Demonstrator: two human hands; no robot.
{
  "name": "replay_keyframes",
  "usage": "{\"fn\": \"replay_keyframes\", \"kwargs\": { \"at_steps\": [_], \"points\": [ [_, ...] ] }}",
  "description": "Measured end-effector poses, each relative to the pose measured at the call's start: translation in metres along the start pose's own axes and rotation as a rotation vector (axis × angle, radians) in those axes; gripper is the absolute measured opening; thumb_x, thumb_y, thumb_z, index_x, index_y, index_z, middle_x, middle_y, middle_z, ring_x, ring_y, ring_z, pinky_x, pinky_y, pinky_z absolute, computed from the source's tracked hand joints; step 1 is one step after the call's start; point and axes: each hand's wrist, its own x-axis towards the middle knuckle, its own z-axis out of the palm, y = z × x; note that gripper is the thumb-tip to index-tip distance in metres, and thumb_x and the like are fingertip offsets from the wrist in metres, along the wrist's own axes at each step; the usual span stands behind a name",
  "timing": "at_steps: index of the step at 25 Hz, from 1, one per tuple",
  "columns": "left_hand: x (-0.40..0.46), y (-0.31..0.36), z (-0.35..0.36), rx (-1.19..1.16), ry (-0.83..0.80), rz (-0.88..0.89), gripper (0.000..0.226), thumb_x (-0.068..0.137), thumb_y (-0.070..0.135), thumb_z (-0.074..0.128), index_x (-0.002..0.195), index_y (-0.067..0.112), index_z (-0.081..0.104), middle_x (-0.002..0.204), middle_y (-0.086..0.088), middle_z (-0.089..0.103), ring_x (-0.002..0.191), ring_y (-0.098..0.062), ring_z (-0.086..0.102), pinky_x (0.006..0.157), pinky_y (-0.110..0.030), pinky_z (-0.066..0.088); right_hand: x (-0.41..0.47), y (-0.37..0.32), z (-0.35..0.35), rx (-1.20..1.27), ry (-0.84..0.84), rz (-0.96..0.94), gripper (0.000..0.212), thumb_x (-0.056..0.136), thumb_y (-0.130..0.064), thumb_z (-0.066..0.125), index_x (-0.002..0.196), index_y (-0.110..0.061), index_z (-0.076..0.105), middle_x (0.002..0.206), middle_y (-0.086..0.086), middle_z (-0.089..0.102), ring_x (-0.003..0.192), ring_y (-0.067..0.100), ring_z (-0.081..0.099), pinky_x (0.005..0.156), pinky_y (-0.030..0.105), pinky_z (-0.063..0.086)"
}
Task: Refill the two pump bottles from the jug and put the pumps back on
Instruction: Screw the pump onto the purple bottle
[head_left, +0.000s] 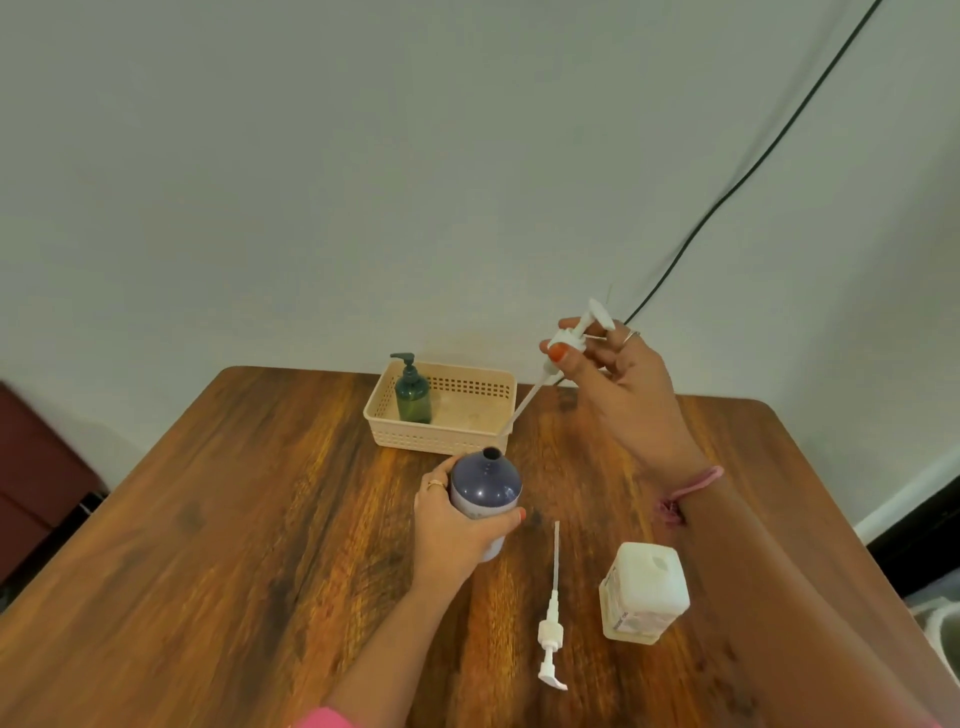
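On the brown wood-grain tabletop (234, 545), the left hand (457, 525) wraps around the body of a dark blue round-shouldered plastic bottle (485, 488), thumb on the right side and fingers on the left; its grip holds the bottle upright, and the bottle's narrow neck is open, with no pump on it. The right hand (618, 379) is raised above the far right part of the tabletop, its grip pinching the collar of a white plastic pump with a long dip tube (571, 338) between thumb and fingers. That pump is tilted, its head up and to the right, its tube slanting down and left so the tip lies over the right corner of a beige perforated plastic basket (498, 384). The basket stands near the far edge of the tabletop, just beyond the blue bottle, and a small dark green translucent pump bottle (413, 400) with its pump fitted stands upright in the basket's left part.

A second white plastic pump (551, 623) lies flat on the tabletop to the right of the left forearm, tube pointing away, spout nearest the camera. Just right of it stands a white, squarish plastic jug (644, 590), seen from above, well apart from the blue bottle. A black cable (753, 171) runs diagonally across the pale wall behind.
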Motion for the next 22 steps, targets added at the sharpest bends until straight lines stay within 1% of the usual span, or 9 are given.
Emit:
{"fn": "replay_keyframes", "kwargs": {
  "at_steps": [4, 7, 10, 12, 14, 16, 18, 20, 22],
  "points": [
    [0.007, 0.036, -0.004, -0.048, 0.026, 0.068, 0.087, 0.041, 0.038, 0.091, 0.119, 0.031, 0.053, 0.115, 0.008, 0.059, 0.106, -0.011, 0.058, 0.082, -0.03, 0.058, 0.015, -0.018, 0.0, -0.118, -0.019, -0.08, 0.028, 0.088, -0.026, 0.064, 0.115, -0.018, 0.059, 0.102, 0.0, 0.072, 0.097, 0.012, 0.067, 0.087, 0.035, 0.053],
    [0.012, 0.064, -0.006, -0.062, 0.029, 0.142, 0.077, 0.047, 0.029, 0.093, 0.112, 0.037, 0.052, 0.11, 0.014, 0.06, 0.103, -0.009, 0.059, 0.079, -0.026, 0.057, 0.022, -0.028, 0.001, -0.194, -0.065, -0.121, 0.031, 0.087, -0.033, 0.065, 0.115, -0.022, 0.059, 0.104, -0.004, 0.071, 0.098, 0.013, 0.066, 0.084, 0.032, 0.051],
    [0.017, 0.092, -0.007, -0.067, 0.033, 0.176, 0.083, 0.049, 0.029, 0.093, 0.119, 0.032, 0.05, 0.112, 0.012, 0.059, 0.104, -0.012, 0.057, 0.08, -0.024, 0.054, 0.03, -0.038, 0.003, -0.232, -0.123, -0.123, 0.03, 0.085, -0.034, 0.067, 0.113, -0.024, 0.061, 0.104, -0.006, 0.071, 0.098, 0.011, 0.066, 0.085, 0.031, 0.051],
    [0.02, 0.108, -0.007, -0.072, 0.029, 0.209, 0.084, 0.049, 0.032, 0.092, 0.121, 0.03, 0.05, 0.115, 0.009, 0.059, 0.105, -0.012, 0.057, 0.083, -0.029, 0.055, 0.035, -0.044, 0.003, -0.248, -0.152, -0.124, 0.031, 0.084, -0.034, 0.067, 0.112, -0.024, 0.061, 0.103, -0.006, 0.072, 0.096, 0.008, 0.066, 0.085, 0.025, 0.051],
    [0.025, 0.122, -0.008, -0.053, 0.041, 0.261, 0.083, 0.049, 0.035, 0.091, 0.121, 0.03, 0.05, 0.116, 0.009, 0.06, 0.105, -0.012, 0.057, 0.084, -0.032, 0.055, 0.038, -0.049, 0.003, -0.277, -0.18, -0.125, 0.031, 0.085, -0.033, 0.067, 0.113, -0.024, 0.061, 0.103, -0.008, 0.071, 0.094, 0.002, 0.065, 0.083, 0.015, 0.049],
    [0.027, 0.133, -0.008, -0.024, 0.054, 0.277, 0.082, 0.052, 0.039, 0.09, 0.122, 0.031, 0.048, 0.118, 0.01, 0.058, 0.106, -0.01, 0.055, 0.081, -0.025, 0.053, 0.041, -0.054, 0.003, -0.298, -0.197, -0.126, 0.032, 0.085, -0.033, 0.066, 0.115, -0.023, 0.06, 0.105, -0.008, 0.071, 0.096, 0.0, 0.064, 0.083, 0.011, 0.047],
    [0.028, 0.143, -0.009, -0.023, 0.047, 0.28, 0.078, 0.055, 0.037, 0.089, 0.118, 0.035, 0.044, 0.117, 0.011, 0.054, 0.104, -0.008, 0.052, 0.075, -0.016, 0.046, 0.044, -0.058, 0.001, -0.301, -0.209, -0.128, 0.034, 0.085, -0.033, 0.066, 0.117, -0.023, 0.06, 0.107, -0.007, 0.07, 0.099, 0.002, 0.064, 0.087, 0.016, 0.048],
    [0.03, 0.15, -0.011, -0.028, 0.038, 0.3, 0.077, 0.055, 0.036, 0.09, 0.116, 0.038, 0.042, 0.114, 0.01, 0.054, 0.103, -0.009, 0.053, 0.076, -0.019, 0.048, 0.046, -0.06, -0.002, -0.316, -0.208, -0.128, 0.035, 0.084, -0.034, 0.067, 0.117, -0.023, 0.06, 0.106, -0.007, 0.071, 0.099, 0.003, 0.064, 0.088, 0.023, 0.05],
    [0.031, 0.156, -0.013, -0.029, 0.041, 0.312, 0.076, 0.054, 0.036, 0.09, 0.114, 0.038, 0.044, 0.112, 0.011, 0.055, 0.102, -0.009, 0.055, 0.079, -0.023, 0.05, 0.045, -0.059, -0.001, -0.33, -0.181, -0.125, 0.037, 0.081, -0.036, 0.071, 0.114, -0.022, 0.062, 0.102, -0.008, 0.071, 0.095, 0.001, 0.064, 0.085, 0.022, 0.051]
  ]
}}
